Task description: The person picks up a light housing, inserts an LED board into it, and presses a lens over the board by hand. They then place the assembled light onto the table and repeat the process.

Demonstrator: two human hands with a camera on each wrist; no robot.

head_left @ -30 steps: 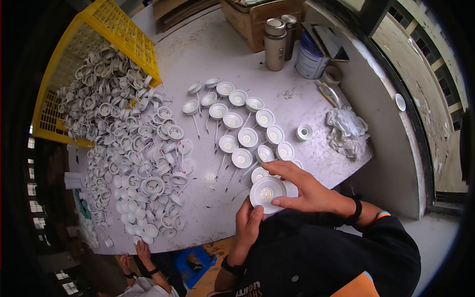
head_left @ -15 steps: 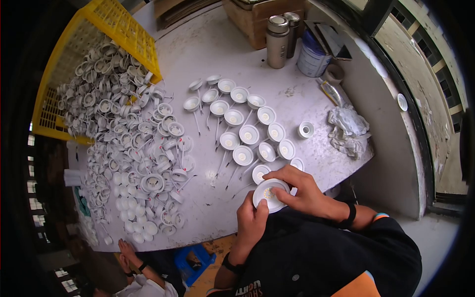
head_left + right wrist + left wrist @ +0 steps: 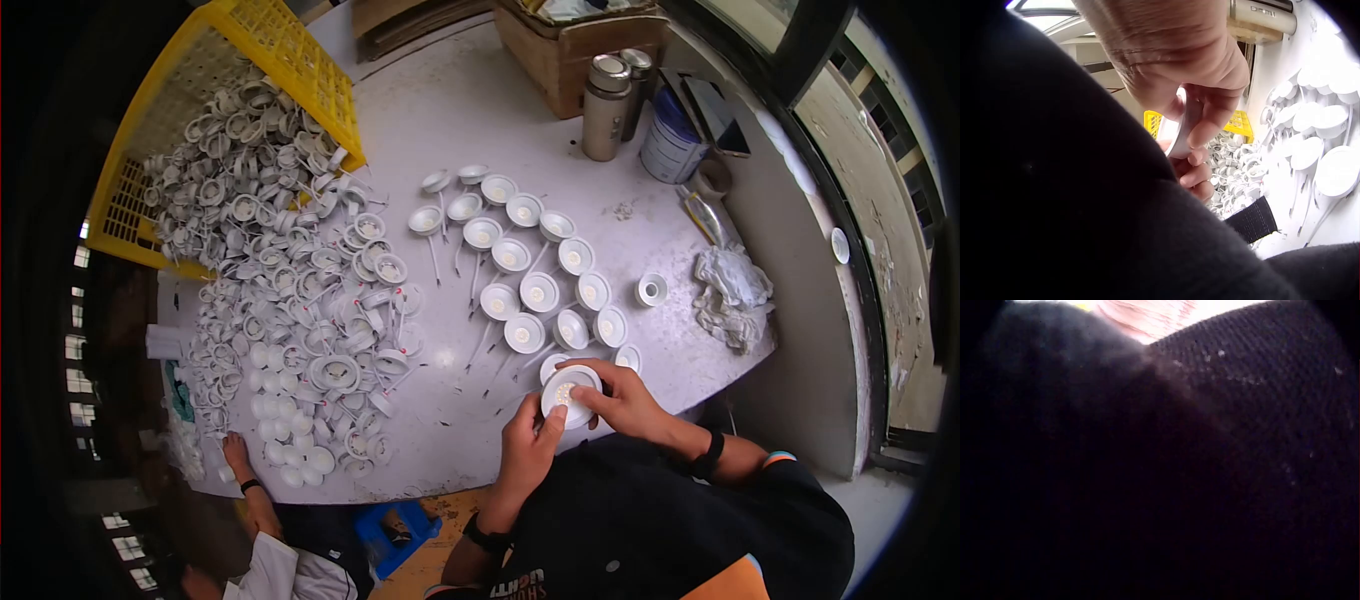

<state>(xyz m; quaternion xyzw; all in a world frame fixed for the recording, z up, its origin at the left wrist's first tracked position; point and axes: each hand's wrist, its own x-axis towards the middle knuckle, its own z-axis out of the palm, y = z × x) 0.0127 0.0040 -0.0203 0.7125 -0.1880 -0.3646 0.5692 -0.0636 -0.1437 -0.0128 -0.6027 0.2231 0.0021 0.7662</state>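
Note:
Close to the table's front edge, both hands hold one white round downlight (image 3: 573, 377) with small yellowish LED dots in its dish. My left hand (image 3: 525, 447) grips its near left side, with the thumb reaching over the rim into the dish. From the right, my right hand (image 3: 632, 402) holds the rim, thumb inside the dish and fingers behind. In the right wrist view, the downlight's edge (image 3: 1189, 128) shows between the right thumb and fingers, with left-hand fingers (image 3: 1196, 178) below. Dark cloth fills most of the left wrist view and hides the work.
Several finished-looking downlights (image 3: 539, 292) stand in rows beyond the hands, wires trailing. A large heap of white housings (image 3: 290, 290) spills from a yellow crate (image 3: 345, 110). Flasks (image 3: 606, 105), a tub (image 3: 670, 145) and crumpled plastic (image 3: 733, 285) stand right. Another person's hand (image 3: 236, 452) is at front left.
The left thumb has moved from the rim into the dish, and the right fingers have closed in around the rim. The head view has shifted. The other person's hand has moved left.

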